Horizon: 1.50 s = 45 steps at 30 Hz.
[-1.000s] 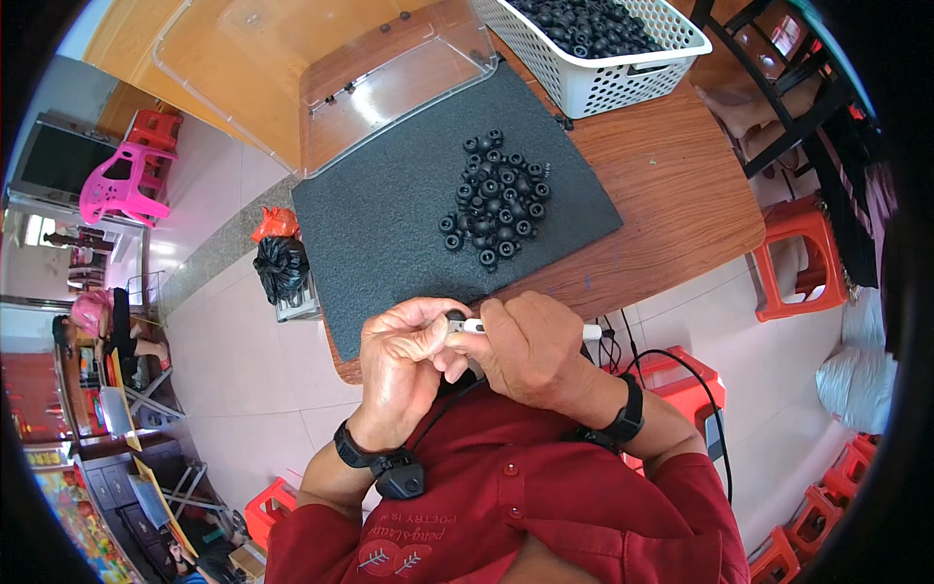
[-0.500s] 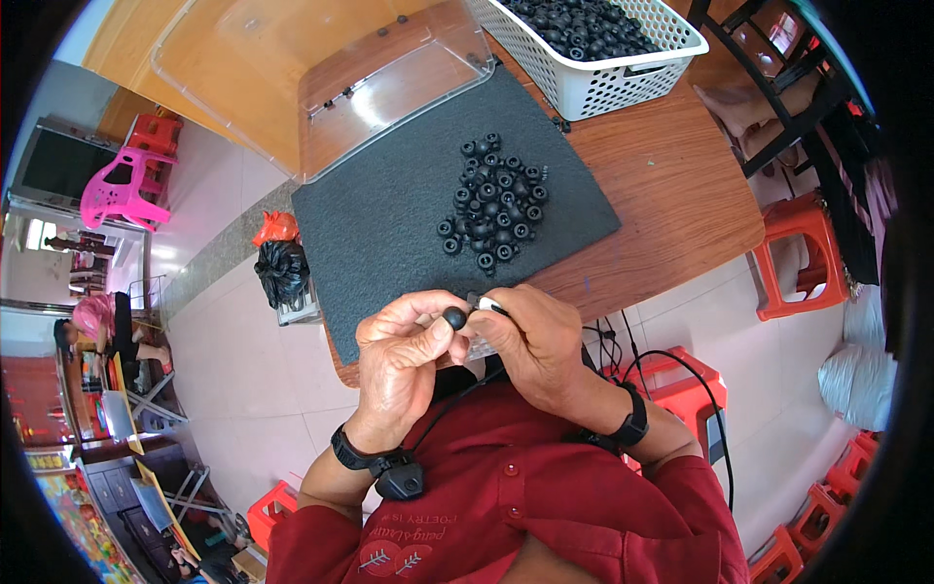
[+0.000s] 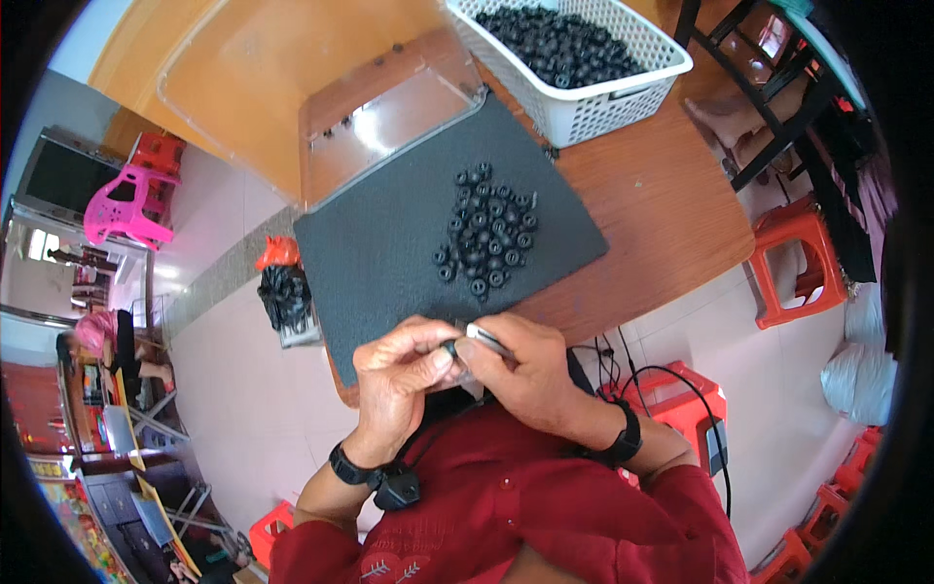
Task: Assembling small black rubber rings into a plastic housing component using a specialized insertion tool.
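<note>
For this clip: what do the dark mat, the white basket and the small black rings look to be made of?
Dark mat: probably foam or rubber, matte grey with a fine grainy surface and no glare. White basket: likely moulded plastic, with an even perforated wall and a smooth rim. Small black rings: rubber or plastic, dull black; too small to tell which.

Rings (image 3: 484, 230) on mat (image 3: 389, 243) — basket (image 3: 584, 107) behind, tray (image 3: 292, 88) left.
</note>
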Each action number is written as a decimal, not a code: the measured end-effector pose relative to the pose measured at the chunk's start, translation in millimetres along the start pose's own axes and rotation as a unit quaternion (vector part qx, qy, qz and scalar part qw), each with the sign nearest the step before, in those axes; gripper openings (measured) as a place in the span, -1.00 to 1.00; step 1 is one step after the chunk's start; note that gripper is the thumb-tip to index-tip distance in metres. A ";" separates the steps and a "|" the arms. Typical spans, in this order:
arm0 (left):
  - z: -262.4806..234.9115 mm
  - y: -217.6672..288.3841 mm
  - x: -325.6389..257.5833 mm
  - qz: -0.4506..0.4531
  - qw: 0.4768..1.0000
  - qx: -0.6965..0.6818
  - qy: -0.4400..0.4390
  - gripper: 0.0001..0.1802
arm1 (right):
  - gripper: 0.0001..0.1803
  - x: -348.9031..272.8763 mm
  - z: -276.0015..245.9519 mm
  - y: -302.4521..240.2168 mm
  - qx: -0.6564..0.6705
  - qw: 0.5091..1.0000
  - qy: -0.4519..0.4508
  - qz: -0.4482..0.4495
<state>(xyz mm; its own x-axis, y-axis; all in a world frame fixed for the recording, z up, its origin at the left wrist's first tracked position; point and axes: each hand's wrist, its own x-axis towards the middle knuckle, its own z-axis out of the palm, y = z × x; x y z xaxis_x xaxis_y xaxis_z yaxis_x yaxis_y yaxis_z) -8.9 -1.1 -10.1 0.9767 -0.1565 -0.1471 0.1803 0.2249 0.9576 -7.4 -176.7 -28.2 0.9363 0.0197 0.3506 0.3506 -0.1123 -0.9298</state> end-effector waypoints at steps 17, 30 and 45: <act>40.1 78.1 182.1 -0.106 0.988 0.079 -0.083 -0.79 | -0.83 -11.0 -21.8 5.2 0.008 0.999 0.019 0.048; 39.8 129.7 215.7 0.031 0.962 0.256 -0.085 -0.63 | -0.83 -11.7 -19.0 15.3 -0.007 1.000 0.019 0.016; -23.6 16.2 66.9 0.206 0.857 0.469 -0.060 -0.73 | -0.85 -13.2 -16.2 13.8 -0.002 1.000 -0.012 0.026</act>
<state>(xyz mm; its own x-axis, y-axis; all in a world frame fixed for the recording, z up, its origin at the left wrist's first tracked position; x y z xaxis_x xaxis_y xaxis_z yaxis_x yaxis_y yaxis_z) 62.1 14.7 -10.3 0.9055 -0.3603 0.2242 -0.4053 -0.5777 0.7085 -15.2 -194.6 -43.9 0.9535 0.0376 0.2992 0.3015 -0.1180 -0.9461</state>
